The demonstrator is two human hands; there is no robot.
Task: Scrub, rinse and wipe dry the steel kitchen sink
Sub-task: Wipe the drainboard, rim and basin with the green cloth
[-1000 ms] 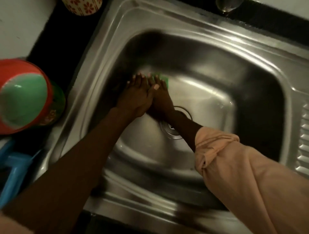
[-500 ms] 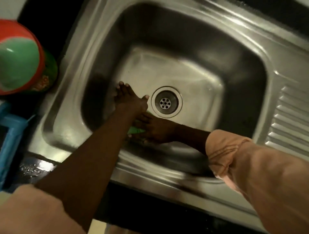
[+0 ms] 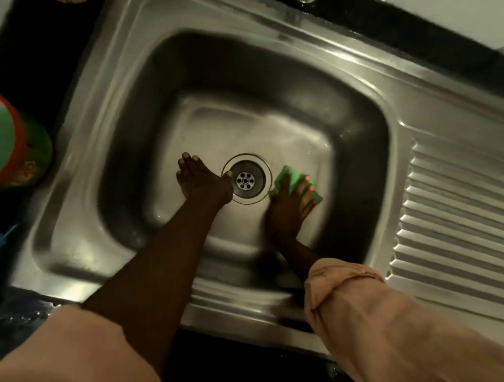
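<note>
Green sponge partly hidden under right hand, red-green container cut off at left edge, tap base cropped at far edge

The brushed steel sink gleams smooth and wet around its shiny metal drain, its right drainboard ribbed, while the green scrub pad looks soft and matt.

Both hands are down in the steel sink. The left hand lies flat on the basin floor just left of the round drain, its thumb at the drain's rim. The right hand presses a green scrub pad onto the floor just right of the drain, fingers spread over it. A ribbed drainboard runs along the right. A red-and-green container stands on the dark counter at left.
</note>
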